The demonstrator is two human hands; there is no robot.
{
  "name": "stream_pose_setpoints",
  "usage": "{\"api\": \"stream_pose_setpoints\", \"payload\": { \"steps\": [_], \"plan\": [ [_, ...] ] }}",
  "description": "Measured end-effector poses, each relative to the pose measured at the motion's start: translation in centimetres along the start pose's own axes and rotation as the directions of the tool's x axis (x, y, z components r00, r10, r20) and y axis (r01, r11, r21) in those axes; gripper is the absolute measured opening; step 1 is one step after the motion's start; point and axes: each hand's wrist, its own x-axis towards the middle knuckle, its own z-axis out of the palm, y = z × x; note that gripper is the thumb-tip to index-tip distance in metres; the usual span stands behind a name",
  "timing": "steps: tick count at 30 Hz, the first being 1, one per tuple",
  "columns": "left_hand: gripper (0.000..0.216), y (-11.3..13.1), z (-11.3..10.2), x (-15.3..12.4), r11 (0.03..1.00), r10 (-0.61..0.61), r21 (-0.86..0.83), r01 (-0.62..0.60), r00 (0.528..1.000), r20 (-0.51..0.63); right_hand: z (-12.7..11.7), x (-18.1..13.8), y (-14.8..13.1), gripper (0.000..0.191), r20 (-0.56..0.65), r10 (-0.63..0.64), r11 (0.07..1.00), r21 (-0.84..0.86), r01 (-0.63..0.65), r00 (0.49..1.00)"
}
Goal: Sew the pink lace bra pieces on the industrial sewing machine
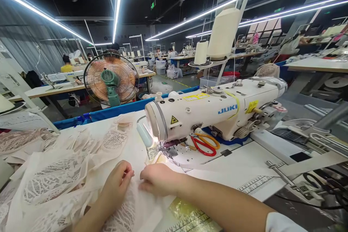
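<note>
Lace fabric [127, 206] is lying on the white table [133, 148] by the JUKI sewing machine [201, 110], left hand [119, 183] and right hand [159, 179] both curled over it (honestly can't tell if either's actually pinching any).

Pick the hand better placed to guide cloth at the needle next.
Right, probably: the right hand is closer to the needle end of the sewing machine. The left hand sits farther left, by the lace cloth.
</note>
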Motion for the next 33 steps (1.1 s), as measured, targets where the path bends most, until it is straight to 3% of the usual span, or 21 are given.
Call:
{"api": "stream_pose_setpoints", "payload": {
  "steps": [4,8,16,20,24,26,30,33],
  "plan": [
    [0.026,0.5,0.5,-0.3,0.982,-0.03,-0.185,0.046,0.996,0.089,0.2,-0.4,0.4,0.026,-0.02,0.013,1.0,0.019,-0.012,1.0],
    [0.032,0.7,0.9,-0.3,0.932,-0.084,-0.344,0.114,0.991,0.101,0.5,-0.4,0.6,0.027,-0.06,0.016,0.999,0.052,-0.013,0.998],
    [0.041,1.0,1.1,-0.5,0.715,-0.211,-0.637,0.288,0.958,0.196,1.1,-0.1,0.9,0.026,-0.102,-0.014,1.0,0.014,0.016,0.995],
    [0.037,1.9,0.6,-0.5,0.689,-0.225,-0.649,0.323,0.946,0.232,0.8,-0.2,0.7,0.027,-0.12,-0.032,0.999,-0.006,0.032,0.992],
    [0.043,2.5,0.8,-0.2,0.685,-0.183,-0.671,0.282,0.959,0.216,0.5,-0.3,0.7,0.028,-0.141,-0.054,0.999,-0.017,0.052,0.989],
    [0.044,2.7,1.1,-0.1,0.747,-0.204,-0.608,0.268,0.964,0.174,0.4,-0.4,0.8,0.028,-0.15,-0.058,0.998,-0.025,0.055,0.987],
    [0.039,2.9,1.4,0.1,0.916,-0.223,-0.327,0.233,0.973,0.068,0.4,-0.3,1.0,0.028,-0.145,-0.054,0.998,-0.05,0.047,0.988],
    [0.038,3.2,1.0,0.4,0.936,-0.233,-0.274,0.222,0.972,-0.01,0.6,-0.2,1.1,0.026,-0.132,-0.051,0.997,-0.069,0.042,0.99]
  ]
}}
